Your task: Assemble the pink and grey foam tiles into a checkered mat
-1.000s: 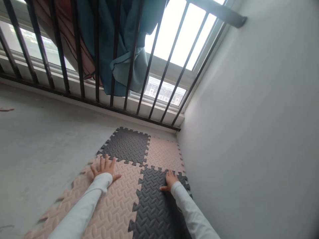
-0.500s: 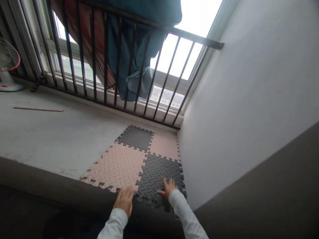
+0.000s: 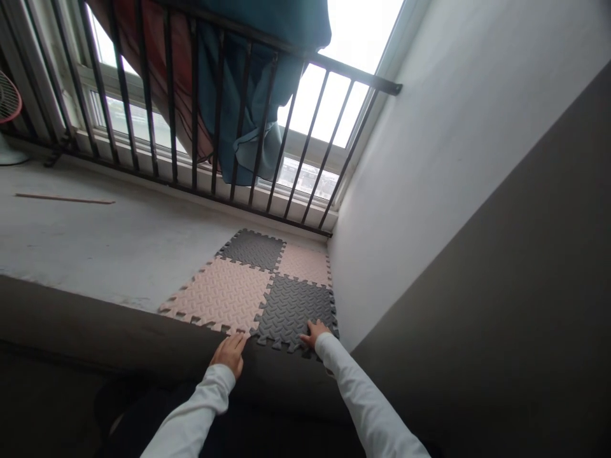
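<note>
Four-part foam floor matting of pink and dark grey puzzle tiles lies joined on the ledge. The near pink tile (image 3: 224, 289) has my left hand (image 3: 229, 353) at its front edge, with fingers extended and lying close together. My right hand (image 3: 315, 333) rests on the front part of the near grey tile (image 3: 293, 308), its thumb apart from the other fingers. Behind these lie the far grey tile (image 3: 256, 248) and the far pink tile (image 3: 305, 264). Neither hand grasps anything visible.
A black metal railing (image 3: 233, 200) runs along the back, before windows and hanging blue cloth (image 3: 267, 25) and reddish cloth (image 3: 162, 70). A white wall (image 3: 391, 210) borders the tiles. At left are a thin stick (image 3: 64, 199) and part of a fan (image 3: 9, 102).
The view has shifted, so the tiles and railing appear higher and a little further left. My right hand's fingers look less spread. Both hands remain at the front of the tiles.
</note>
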{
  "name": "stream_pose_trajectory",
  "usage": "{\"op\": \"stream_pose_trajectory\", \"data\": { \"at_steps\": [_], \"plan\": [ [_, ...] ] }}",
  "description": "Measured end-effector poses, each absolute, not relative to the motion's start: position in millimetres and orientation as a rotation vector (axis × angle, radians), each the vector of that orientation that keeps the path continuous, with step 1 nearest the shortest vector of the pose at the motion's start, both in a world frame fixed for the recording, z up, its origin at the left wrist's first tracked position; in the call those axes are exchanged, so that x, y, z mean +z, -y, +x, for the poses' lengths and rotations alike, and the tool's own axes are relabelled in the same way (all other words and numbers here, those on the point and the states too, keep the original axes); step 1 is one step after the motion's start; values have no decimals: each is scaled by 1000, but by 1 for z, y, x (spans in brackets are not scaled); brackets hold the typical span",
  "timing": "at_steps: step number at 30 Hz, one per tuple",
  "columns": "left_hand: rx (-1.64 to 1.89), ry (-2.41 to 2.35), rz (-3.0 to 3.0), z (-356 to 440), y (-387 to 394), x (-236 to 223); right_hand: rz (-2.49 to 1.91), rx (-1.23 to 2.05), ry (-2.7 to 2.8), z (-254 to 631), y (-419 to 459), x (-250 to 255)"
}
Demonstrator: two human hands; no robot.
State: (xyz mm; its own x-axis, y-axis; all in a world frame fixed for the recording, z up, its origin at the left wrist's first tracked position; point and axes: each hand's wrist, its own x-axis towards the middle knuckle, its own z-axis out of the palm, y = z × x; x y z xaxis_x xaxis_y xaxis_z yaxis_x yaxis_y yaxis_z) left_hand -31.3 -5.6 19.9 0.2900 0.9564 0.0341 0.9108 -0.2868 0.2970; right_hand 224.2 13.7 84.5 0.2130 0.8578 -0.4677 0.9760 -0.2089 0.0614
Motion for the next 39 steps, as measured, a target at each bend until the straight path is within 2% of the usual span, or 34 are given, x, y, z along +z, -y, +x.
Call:
{"op": "stream_pose_trajectory", "data": {
  "at_steps": [8,15,26,34,39],
  "plan": [
    [481,-1715,2282,-32,13,2,2269,-478,-1551,237,-21,85],
    [646,-1899,2216,-14,3,1,2138,-559,-1619,237,-38,88],
    [370,-2199,2290,-1,-9,26,2128,-589,-1569,237,-50,85],
    [465,-2178,2384,-9,-32,55,2156,-644,-1538,237,-57,80],
    [649,-2168,2253,-22,-65,97,2146,-638,-1536,239,-59,75]
  ]
}}
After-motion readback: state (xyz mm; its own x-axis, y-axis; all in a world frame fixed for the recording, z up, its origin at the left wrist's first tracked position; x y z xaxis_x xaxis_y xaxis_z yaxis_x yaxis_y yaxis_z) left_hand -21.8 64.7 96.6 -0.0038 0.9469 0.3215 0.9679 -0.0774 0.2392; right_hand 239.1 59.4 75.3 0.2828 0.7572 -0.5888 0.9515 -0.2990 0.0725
